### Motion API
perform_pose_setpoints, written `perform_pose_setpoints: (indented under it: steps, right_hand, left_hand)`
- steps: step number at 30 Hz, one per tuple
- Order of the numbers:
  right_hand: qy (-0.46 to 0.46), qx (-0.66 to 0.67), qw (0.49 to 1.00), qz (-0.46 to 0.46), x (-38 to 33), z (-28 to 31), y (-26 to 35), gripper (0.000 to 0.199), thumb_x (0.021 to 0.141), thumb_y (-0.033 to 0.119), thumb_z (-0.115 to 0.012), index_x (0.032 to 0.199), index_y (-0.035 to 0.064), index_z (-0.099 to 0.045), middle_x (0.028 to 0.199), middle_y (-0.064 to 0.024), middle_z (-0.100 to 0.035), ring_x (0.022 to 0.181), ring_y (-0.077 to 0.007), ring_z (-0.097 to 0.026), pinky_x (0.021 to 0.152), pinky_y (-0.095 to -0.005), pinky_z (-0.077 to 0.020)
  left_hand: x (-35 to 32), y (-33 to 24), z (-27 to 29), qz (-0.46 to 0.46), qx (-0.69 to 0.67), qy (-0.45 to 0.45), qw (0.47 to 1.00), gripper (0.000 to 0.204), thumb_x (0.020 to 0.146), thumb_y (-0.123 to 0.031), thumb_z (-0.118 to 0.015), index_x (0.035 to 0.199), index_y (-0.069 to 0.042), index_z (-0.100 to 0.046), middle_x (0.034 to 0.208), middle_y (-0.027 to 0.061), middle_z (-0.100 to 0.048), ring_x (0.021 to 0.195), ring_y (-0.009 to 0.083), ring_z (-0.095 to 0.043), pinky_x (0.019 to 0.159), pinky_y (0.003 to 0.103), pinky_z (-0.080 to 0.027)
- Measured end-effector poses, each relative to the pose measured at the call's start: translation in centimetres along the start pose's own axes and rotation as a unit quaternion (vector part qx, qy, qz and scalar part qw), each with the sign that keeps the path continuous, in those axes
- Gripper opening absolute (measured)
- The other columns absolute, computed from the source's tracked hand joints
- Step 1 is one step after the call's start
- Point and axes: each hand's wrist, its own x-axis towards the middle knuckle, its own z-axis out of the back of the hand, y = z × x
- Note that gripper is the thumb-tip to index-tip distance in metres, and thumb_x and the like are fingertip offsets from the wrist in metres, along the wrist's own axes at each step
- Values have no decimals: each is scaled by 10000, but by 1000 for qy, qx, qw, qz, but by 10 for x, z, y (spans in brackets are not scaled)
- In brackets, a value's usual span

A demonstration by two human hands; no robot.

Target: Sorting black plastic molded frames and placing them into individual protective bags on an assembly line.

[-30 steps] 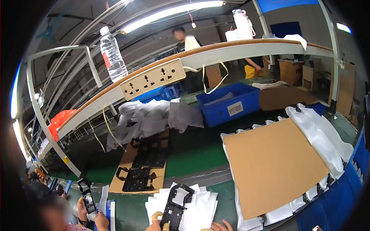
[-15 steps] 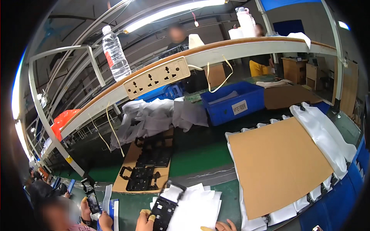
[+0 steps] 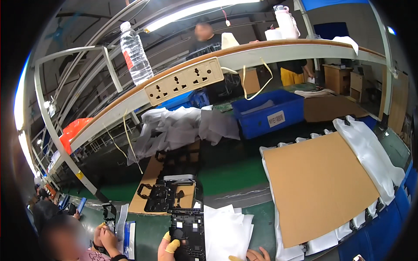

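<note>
My left hand (image 3: 169,249), with yellow finger cots, grips the left edge of a black plastic frame (image 3: 189,232). This frame stands tilted up at the lower middle, with a rectangular opening in its upper part. Just right of it lies a stack of thin white sheets or foam bags (image 3: 224,230). At the stack's lower right corner is my right hand (image 3: 257,254), fingers apart and partly cut off by the picture's edge. Behind the held frame, more black plastic frames (image 3: 156,198) lie on a cardboard sheet (image 3: 140,198).
A large cardboard sheet (image 3: 322,187) covers white-wrapped parts on the right. Beyond stand a blue bin (image 3: 267,115) and a heap of white bags (image 3: 174,130). A shelf with a power strip (image 3: 185,81) and water bottle (image 3: 136,54) crosses above. A co-worker (image 3: 65,237) sits at left.
My left hand has turned the black frame more upright toward me, its broad face now showing. My right hand stays by the white stack. The view has shifted slightly.
</note>
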Motion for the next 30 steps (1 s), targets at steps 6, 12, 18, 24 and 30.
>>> perform_pose_setpoints:
  steps: [6, 12, 18, 24, 30]
  right_hand:
    - [9, 5, 1000, -3, 1, 0, 0, 447, 836, 261, -535, 1275, 179, -505, 1119, -193, -515, 1150, -328, -427, 1042, -526, -220]
    - [8, 2, 1000, -15, -1, -4, -3, 446, 842, 265, -532, 1281, 198, -500, 1129, -190, -512, 1167, -329, -416, 1056, -532, -206]
    - [19, 8, 1000, -15, 0, -4, -3, 447, 839, 267, -536, 1281, 206, -502, 1140, -193, -511, 1169, -334, -420, 1057, -538, -204]
    - [10, 16, 1000, -14, 0, -4, -4, 444, 827, 267, -551, 1265, 203, -519, 1137, -195, -514, 1169, -336, -423, 1054, -541, -212]
    - [9, 20, 1000, -10, -2, -5, -3, 440, 827, 267, -551, 1261, 203, -521, 1138, -201, -511, 1166, -336, -423, 1053, -540, -213]
  left_hand:
    - [0, 3, -8, -34, 39, 61, 997, 487, 892, -77, -545, 1325, 1, -336, 1187, 81, -500, 1010, 141, -524, 843, 256, -458]
    - [0, -1, -19, -27, 21, 121, 992, 538, 892, -55, -538, 1353, -11, -265, 1216, 86, -472, 1076, 153, -487, 919, 276, -410]
    - [17, 17, -12, -58, 8, 133, 989, 611, 847, -69, -608, 1352, -36, -266, 1226, 85, -479, 1110, 184, -483, 960, 317, -386]
    - [15, 15, -18, -48, 23, 141, 989, 620, 841, -72, -623, 1349, -29, -268, 1227, 92, -478, 1115, 184, -481, 964, 324, -386]
    - [14, 7, -25, -3, 29, 162, 986, 697, 826, -179, -670, 1356, 10, -260, 1213, 171, -473, 1097, 254, -492, 939, 376, -402]
